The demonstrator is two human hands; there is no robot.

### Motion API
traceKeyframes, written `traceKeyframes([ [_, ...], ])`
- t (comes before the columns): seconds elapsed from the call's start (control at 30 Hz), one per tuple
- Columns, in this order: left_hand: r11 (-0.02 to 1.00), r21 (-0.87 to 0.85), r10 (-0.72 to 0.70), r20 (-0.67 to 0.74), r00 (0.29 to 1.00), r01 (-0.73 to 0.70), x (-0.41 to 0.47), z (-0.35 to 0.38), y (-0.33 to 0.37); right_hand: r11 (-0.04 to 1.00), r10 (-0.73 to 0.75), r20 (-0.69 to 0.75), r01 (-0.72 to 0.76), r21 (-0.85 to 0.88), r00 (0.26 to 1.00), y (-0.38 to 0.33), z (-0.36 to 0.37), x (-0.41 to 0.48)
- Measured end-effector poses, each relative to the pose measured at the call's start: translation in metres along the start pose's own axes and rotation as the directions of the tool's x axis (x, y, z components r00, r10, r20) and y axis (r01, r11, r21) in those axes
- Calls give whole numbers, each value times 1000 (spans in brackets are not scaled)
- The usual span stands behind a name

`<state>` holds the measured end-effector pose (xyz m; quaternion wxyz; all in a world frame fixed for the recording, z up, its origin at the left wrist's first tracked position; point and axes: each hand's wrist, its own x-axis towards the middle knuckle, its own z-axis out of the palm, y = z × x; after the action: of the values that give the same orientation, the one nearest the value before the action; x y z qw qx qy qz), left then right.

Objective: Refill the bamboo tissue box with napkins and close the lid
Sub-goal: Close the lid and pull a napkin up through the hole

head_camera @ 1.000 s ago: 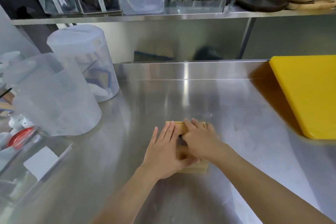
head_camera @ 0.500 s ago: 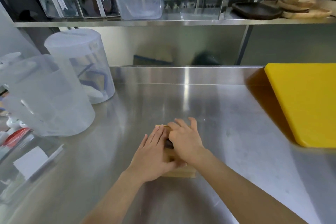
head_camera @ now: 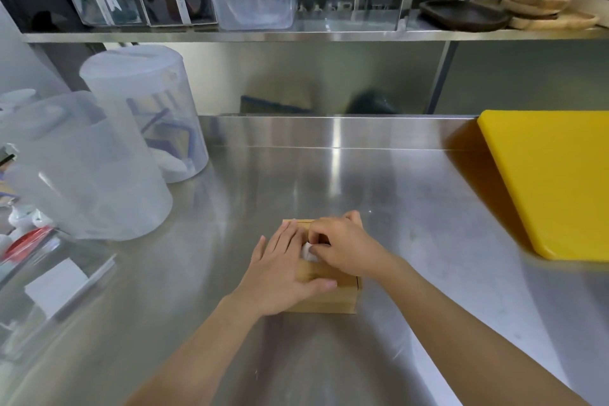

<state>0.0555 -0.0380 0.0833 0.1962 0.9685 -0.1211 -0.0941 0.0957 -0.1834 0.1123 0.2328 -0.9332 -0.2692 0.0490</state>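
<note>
On the stainless steel table (head_camera: 379,194), we are pressing our left hand (head_camera: 280,270), fingers together, flat on the bamboo tissue box (head_camera: 324,301) near us while our right hand (head_camera: 346,247) is pinching a white napkin (head_camera: 308,252) at the lid slot, risking tearing it by tugging hard.

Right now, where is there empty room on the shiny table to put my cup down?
Bare steel lies between the bamboo tissue box and the yellow cutting board, and behind the box toward the back wall. The left is crowded with frosted plastic jugs.
</note>
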Motion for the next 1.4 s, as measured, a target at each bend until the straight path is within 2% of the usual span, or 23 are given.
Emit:
traceKeyframes([
  [0.1, 999, -53, 0, 1, 1000, 0, 7, -1, -2, 997, -22, 35, 19, 79, 999, 3, -3, 2],
  [0.2, 995, -95, -20, -88, 996, 11, 13, -6, -7, 983, -37, -3, 37, 182, 999, 7, 0, 4],
  [0.4, 997, -73, 12, -167, 986, -24, 18, -17, -6, 948, -35, -44, 47, 316, 998, 11, 0, 4],
  [0.43, 996, -87, 19, -181, 983, -36, 18, -18, -5, 955, -17, -8, 19, 295, 1000, 14, -3, 4],
  [0.53, 987, -152, 19, -215, 976, -52, 18, -16, -8, 996, 21, 90, -28, 82, 996, 27, -7, 5],
  [0.57, 982, -180, 17, -220, 975, -58, 17, -14, -9, 996, 40, 100, -47, 74, 994, 31, -7, 4],
  [0.73, 954, -283, 30, -230, 973, -96, 13, -13, -8, 966, 61, 65, -75, 246, 996, 38, -5, -2],
  [0.9, 839, -543, -71, -193, 979, -46, 12, -13, -12, 915, 113, 20, -112, 387, 993, 35, -2, -4],
  [1.03, 743, -666, -89, -203, 975, -71, 13, -12, -16, 880, 113, -17, -92, 466, 993, 39, 4, -6],
  [1.13, 728, -678, -66, -218, 974, -102, 13, -11, -16, 893, 103, -47, -71, 445, 994, 36, 5, -7],
  [1.23, 816, -573, 3, -128, 992, -76, 18, -13, -17, 888, 92, -48, -60, 457, 995, 37, 6, -7],
  [1.3, 889, -457, 12, -72, 997, -43, 21, -16, -16, 814, 116, -61, -60, 578, 991, 41, 8, -8],
  [1.4, 891, -454, -57, -95, 994, 8, 23, -20, -18, 664, 164, -49, -73, 744, 985, 46, 8, -12],
])
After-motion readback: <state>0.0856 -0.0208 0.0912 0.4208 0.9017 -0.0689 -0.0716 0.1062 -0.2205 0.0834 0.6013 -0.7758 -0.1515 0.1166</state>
